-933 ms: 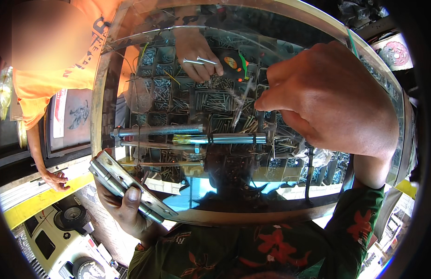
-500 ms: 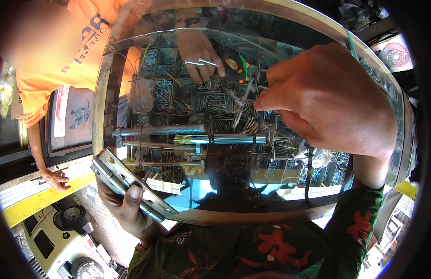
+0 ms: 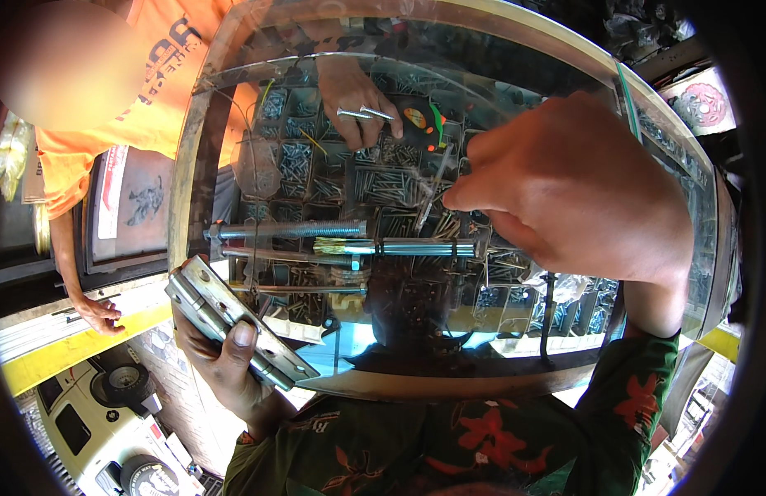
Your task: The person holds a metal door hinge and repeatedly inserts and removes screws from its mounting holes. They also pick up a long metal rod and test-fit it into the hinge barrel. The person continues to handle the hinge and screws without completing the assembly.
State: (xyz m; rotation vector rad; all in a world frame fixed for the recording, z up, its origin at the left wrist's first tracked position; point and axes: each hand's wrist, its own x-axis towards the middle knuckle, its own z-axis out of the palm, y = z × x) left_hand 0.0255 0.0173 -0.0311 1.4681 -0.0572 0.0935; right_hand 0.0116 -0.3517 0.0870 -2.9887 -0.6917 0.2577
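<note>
My left hand (image 3: 226,364) is closed around a metal hinge (image 3: 238,322), a silver one with screw holes along its leaves. It looks folded or stacked, and my thumb presses on its face. The hinge is tilted beside the left front edge of a glass display case (image 3: 449,387). Above the glass, toward the right, my right hand (image 3: 577,190) has its fingers curled in, with one fingertip toward the left. The palm is hidden, so I cannot make out whether anything is in it. Under the glass, another person's hand (image 3: 354,103) has two silver screws (image 3: 366,113) across its fingers.
Compartments of screws and nails (image 3: 387,186) fill the case. Long threaded bolts (image 3: 292,230) and a black packet with orange and green marks (image 3: 420,124) are also there. A person in an orange shirt (image 3: 180,91) stands at the far left; a pale car (image 3: 94,422) is below.
My right hand has shifted slightly left and down. The left hand keeps its grip on the hinge. The other person's hand with the screws has barely moved.
</note>
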